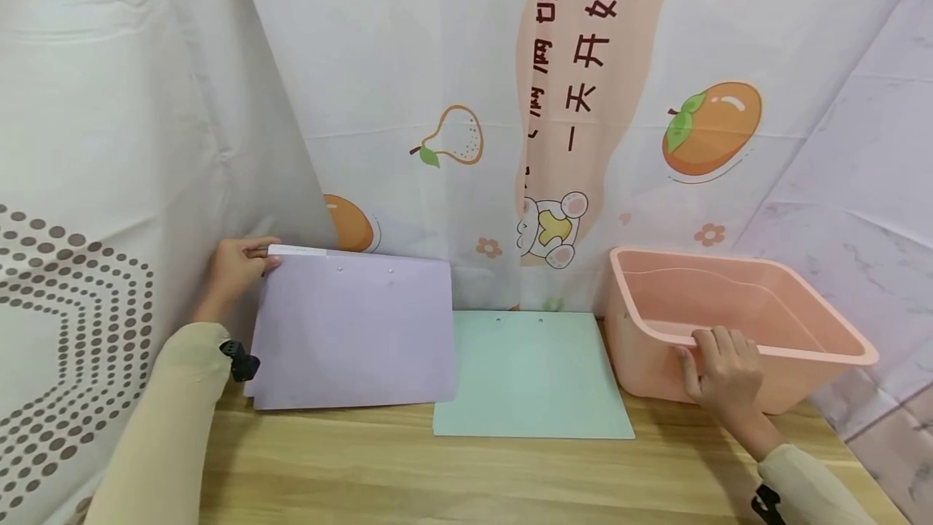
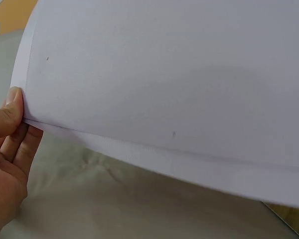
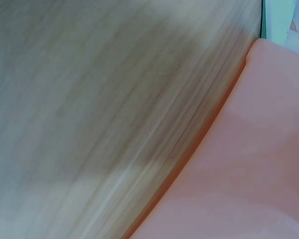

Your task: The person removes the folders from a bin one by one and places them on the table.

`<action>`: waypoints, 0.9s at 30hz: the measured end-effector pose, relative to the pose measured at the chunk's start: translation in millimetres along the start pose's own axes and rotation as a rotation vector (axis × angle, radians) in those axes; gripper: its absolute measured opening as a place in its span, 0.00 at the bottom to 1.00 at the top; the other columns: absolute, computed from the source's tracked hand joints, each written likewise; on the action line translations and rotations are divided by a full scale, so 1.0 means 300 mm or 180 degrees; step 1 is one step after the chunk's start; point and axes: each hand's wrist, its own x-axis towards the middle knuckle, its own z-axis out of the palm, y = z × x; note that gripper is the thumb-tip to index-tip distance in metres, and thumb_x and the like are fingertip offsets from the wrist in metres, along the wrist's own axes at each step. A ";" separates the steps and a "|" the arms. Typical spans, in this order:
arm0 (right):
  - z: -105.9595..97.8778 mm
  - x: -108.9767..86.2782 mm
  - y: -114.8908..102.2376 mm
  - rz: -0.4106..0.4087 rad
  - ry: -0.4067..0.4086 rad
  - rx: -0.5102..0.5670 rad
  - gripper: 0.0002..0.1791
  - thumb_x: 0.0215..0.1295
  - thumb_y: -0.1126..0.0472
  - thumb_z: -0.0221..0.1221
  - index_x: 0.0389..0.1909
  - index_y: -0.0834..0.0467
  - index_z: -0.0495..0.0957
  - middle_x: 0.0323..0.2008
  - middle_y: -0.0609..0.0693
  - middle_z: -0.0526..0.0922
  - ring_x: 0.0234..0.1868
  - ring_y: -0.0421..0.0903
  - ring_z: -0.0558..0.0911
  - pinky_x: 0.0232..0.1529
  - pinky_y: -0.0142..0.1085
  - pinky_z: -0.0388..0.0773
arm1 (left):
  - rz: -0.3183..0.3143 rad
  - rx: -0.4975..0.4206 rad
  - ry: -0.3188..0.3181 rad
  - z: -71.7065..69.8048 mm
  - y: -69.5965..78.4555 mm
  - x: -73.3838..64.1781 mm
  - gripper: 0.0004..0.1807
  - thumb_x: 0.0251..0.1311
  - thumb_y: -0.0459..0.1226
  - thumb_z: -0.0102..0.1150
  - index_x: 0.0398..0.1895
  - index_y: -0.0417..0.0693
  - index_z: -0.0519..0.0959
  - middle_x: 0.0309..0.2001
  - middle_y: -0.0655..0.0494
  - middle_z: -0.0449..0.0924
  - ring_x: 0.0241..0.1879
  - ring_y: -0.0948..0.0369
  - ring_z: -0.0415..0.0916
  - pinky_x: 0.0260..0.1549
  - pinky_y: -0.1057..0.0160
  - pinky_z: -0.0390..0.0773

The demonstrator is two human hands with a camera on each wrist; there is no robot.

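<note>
My left hand pinches the upper left corner of a lavender folder, thumb on one face and fingers behind. In the left wrist view the left hand holds the folder by its corner, where layered edges show. Two small dots mark the folder near its top. It overlaps the left side of a mint-green folder lying on the table. My right hand grips the front rim of a pink plastic bin, fingers over the edge and thumb outside. The right wrist view shows the bin's wall but not the hand.
The wooden table runs along the front. Behind it hangs a white curtain printed with fruit and writing. Another dotted curtain hangs close on the left, beside my left arm. The bin stands at the table's right side.
</note>
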 end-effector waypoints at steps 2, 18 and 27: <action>0.000 0.005 -0.005 -0.0007 -0.0009 -0.0002 0.35 0.77 0.40 0.46 0.24 0.69 0.72 0.17 0.62 0.68 0.18 0.62 0.63 0.18 0.54 0.56 | -0.0062 -0.0076 -0.0068 -0.012 -0.010 -0.002 0.20 0.58 0.22 0.66 0.54 0.22 0.80 0.26 0.75 0.85 0.27 0.86 0.75 0.23 0.79 0.75; 0.006 0.001 -0.007 -0.0007 -0.0007 -0.0022 0.35 0.76 0.40 0.46 0.24 0.69 0.72 0.17 0.63 0.68 0.18 0.62 0.62 0.19 0.54 0.56 | -0.0458 0.0045 -0.0141 -0.018 -0.094 -0.005 0.20 0.61 0.25 0.63 0.57 0.26 0.79 0.22 0.94 0.73 0.28 0.84 0.72 0.25 0.77 0.75; 0.015 -0.014 0.004 -0.0018 -0.0006 -0.0052 0.35 0.76 0.40 0.46 0.24 0.69 0.72 0.18 0.63 0.68 0.18 0.62 0.62 0.20 0.54 0.56 | -0.0604 0.0323 -0.0035 -0.002 -0.103 0.008 0.19 0.62 0.27 0.59 0.56 0.32 0.82 0.23 0.91 0.74 0.28 0.84 0.69 0.26 0.77 0.73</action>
